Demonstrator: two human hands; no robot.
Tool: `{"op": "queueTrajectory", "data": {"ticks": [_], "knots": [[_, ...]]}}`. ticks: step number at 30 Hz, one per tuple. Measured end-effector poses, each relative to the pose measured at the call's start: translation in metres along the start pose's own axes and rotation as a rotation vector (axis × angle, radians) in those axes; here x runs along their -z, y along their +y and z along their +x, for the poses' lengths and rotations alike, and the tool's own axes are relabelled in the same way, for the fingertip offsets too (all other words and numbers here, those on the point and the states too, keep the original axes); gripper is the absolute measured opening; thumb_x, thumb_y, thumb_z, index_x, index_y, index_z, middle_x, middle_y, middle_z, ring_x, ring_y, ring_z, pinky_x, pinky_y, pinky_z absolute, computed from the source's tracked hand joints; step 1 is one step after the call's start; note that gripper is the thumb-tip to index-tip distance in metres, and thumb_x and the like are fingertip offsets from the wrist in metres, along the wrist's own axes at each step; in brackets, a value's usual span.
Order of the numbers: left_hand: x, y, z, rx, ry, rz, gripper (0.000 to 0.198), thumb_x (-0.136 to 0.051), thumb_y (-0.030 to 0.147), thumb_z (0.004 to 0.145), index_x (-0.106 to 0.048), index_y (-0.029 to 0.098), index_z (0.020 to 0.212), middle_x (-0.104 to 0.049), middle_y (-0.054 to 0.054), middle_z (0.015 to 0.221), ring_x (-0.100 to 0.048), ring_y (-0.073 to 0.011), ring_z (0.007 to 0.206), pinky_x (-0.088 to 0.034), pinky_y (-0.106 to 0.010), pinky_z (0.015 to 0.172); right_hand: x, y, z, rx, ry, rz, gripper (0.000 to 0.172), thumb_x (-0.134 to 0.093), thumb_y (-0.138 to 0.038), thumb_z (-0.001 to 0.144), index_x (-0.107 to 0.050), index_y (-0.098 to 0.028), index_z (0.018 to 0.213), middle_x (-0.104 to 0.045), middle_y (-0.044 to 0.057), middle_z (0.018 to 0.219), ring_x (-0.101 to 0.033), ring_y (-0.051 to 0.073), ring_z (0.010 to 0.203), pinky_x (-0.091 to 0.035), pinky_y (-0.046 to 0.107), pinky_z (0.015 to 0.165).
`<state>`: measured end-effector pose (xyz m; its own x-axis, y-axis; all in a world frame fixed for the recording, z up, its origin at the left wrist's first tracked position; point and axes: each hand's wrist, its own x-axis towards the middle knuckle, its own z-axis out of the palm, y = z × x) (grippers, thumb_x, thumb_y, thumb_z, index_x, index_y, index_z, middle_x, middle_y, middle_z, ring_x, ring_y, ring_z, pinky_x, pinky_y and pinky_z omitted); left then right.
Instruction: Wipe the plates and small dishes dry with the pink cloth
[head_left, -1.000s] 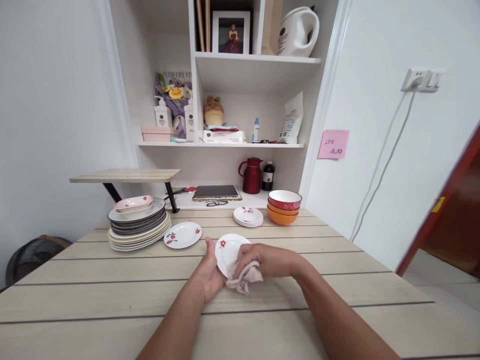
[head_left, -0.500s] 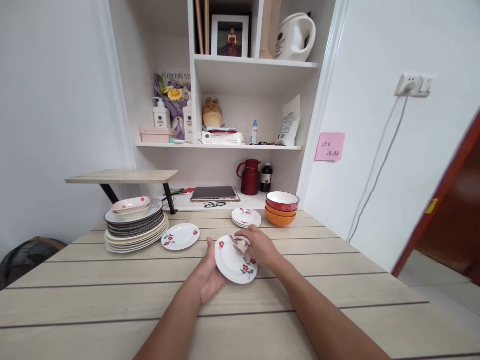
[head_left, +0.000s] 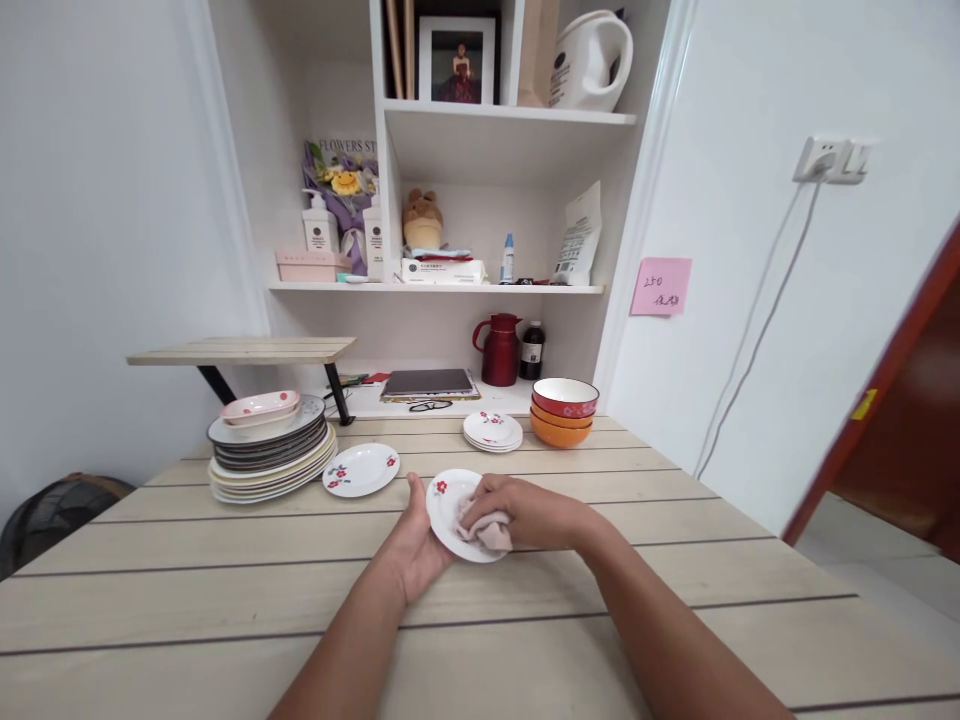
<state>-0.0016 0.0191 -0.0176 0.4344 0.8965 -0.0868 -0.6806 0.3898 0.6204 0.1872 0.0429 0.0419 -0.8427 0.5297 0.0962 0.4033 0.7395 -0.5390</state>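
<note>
My left hand point(head_left: 417, 545) grips the left rim of a small white plate with red flowers point(head_left: 444, 505), held tilted just above the wooden table point(head_left: 225, 590). My right hand point(head_left: 525, 512) presses a crumpled pinkish cloth point(head_left: 487, 532) against the plate's face, fingers closed on the cloth. The cloth covers the plate's lower right part.
A tall stack of large plates topped by a pink dish point(head_left: 270, 445) stands at the left, a single flowered plate point(head_left: 361, 469) beside it. A short stack of small plates point(head_left: 493, 430) and stacked red and orange bowls point(head_left: 564, 411) stand behind. White shelves line the back wall.
My right hand has moved the cloth from the plate's upper edge down to its lower right part. One second ago the cloth hung at the lower rim.
</note>
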Motion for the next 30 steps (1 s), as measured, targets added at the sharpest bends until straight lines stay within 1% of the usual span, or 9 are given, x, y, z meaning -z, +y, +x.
{"op": "queueTrajectory", "data": {"ticks": [3, 5, 7, 10, 14, 18, 21, 27, 30], "knots": [[0.000, 0.000, 0.000, 0.009, 0.001, 0.029, 0.079, -0.026, 0.069, 0.084, -0.048, 0.013, 0.134, -0.059, -0.017, 0.128, -0.052, -0.0294, 0.122, -0.037, -0.045, 0.103, 0.010, 0.014, -0.008, -0.127, -0.009, -0.057, 0.051, -0.057, -0.005, 0.069, -0.069, -0.035, 0.108, -0.061, 0.001, 0.106, -0.059, 0.017, 0.095, -0.045, 0.026, 0.081], [0.000, 0.001, -0.001, 0.010, -0.003, 0.048, 0.078, -0.027, 0.069, 0.084, -0.046, 0.014, 0.135, -0.059, -0.017, 0.129, -0.050, -0.0292, 0.124, -0.036, -0.046, 0.104, 0.010, 0.023, -0.007, -0.266, 0.096, -0.137, 0.047, -0.059, -0.008, 0.069, -0.070, -0.034, 0.106, -0.063, 0.002, 0.103, -0.059, 0.019, 0.092, -0.044, 0.027, 0.078], [0.001, 0.001, -0.002, 0.009, -0.018, 0.059, 0.075, -0.031, 0.068, 0.084, -0.045, 0.016, 0.137, -0.058, -0.016, 0.130, -0.049, -0.0291, 0.125, -0.036, -0.046, 0.105, 0.004, 0.030, 0.000, -0.370, 0.261, -0.202, 0.039, -0.059, -0.014, 0.072, -0.070, -0.032, 0.106, -0.062, 0.004, 0.102, -0.058, 0.020, 0.092, -0.043, 0.028, 0.077], [0.001, 0.001, -0.003, 0.006, -0.050, 0.055, 0.072, -0.037, 0.065, 0.084, -0.043, 0.017, 0.138, -0.057, -0.015, 0.131, -0.047, -0.0283, 0.127, -0.035, -0.045, 0.106, -0.009, 0.034, 0.016, -0.393, 0.424, -0.226, 0.038, -0.056, -0.014, 0.075, -0.067, -0.029, 0.109, -0.061, 0.004, 0.103, -0.057, 0.019, 0.093, -0.041, 0.027, 0.077], [-0.001, 0.001, -0.003, 0.003, -0.099, 0.014, 0.067, -0.038, 0.061, 0.087, -0.042, 0.018, 0.138, -0.056, -0.015, 0.133, -0.047, -0.0268, 0.127, -0.034, -0.043, 0.106, -0.023, 0.023, 0.034, -0.295, 0.510, -0.231, 0.048, -0.054, -0.009, 0.075, -0.064, -0.030, 0.117, -0.057, 0.006, 0.107, -0.054, 0.021, 0.100, -0.041, 0.029, 0.082], [-0.001, 0.001, -0.002, -0.025, -0.083, -0.028, 0.066, -0.037, 0.059, 0.087, -0.042, 0.017, 0.138, -0.058, -0.015, 0.130, -0.051, -0.0259, 0.123, -0.037, -0.042, 0.105, -0.029, 0.003, 0.038, -0.026, 0.387, -0.146, 0.051, -0.057, -0.009, 0.072, -0.064, -0.030, 0.118, -0.055, 0.006, 0.111, -0.051, 0.021, 0.104, -0.040, 0.032, 0.089], [0.000, 0.001, -0.002, -0.021, -0.009, -0.025, 0.074, -0.034, 0.065, 0.085, -0.045, 0.011, 0.135, -0.061, -0.019, 0.124, -0.055, -0.0278, 0.119, -0.039, -0.042, 0.102, -0.026, -0.007, 0.031, 0.080, 0.231, -0.018, 0.053, -0.058, -0.006, 0.070, -0.065, -0.031, 0.116, -0.055, 0.004, 0.110, -0.053, 0.018, 0.100, -0.043, 0.028, 0.086], [-0.001, 0.001, -0.001, 0.011, 0.008, 0.014, 0.080, -0.027, 0.069, 0.084, -0.048, 0.009, 0.133, -0.061, -0.019, 0.124, -0.053, -0.0298, 0.121, -0.039, -0.044, 0.103, 0.002, -0.009, 0.000, 0.125, -0.121, 0.136, 0.046, -0.058, -0.004, 0.071, -0.072, -0.032, 0.105, -0.060, 0.000, 0.106, -0.058, 0.014, 0.092, -0.045, 0.024, 0.084], [-0.001, 0.002, 0.000, 0.019, -0.005, 0.029, 0.081, -0.027, 0.070, 0.083, -0.047, 0.011, 0.134, -0.059, -0.018, 0.128, -0.049, -0.0292, 0.125, -0.036, -0.044, 0.105, 0.015, 0.000, -0.011, 0.006, -0.128, 0.060, 0.051, -0.057, 0.000, 0.065, -0.073, -0.032, 0.102, -0.065, -0.001, 0.101, -0.059, 0.016, 0.091, -0.046, 0.024, 0.079]]}}
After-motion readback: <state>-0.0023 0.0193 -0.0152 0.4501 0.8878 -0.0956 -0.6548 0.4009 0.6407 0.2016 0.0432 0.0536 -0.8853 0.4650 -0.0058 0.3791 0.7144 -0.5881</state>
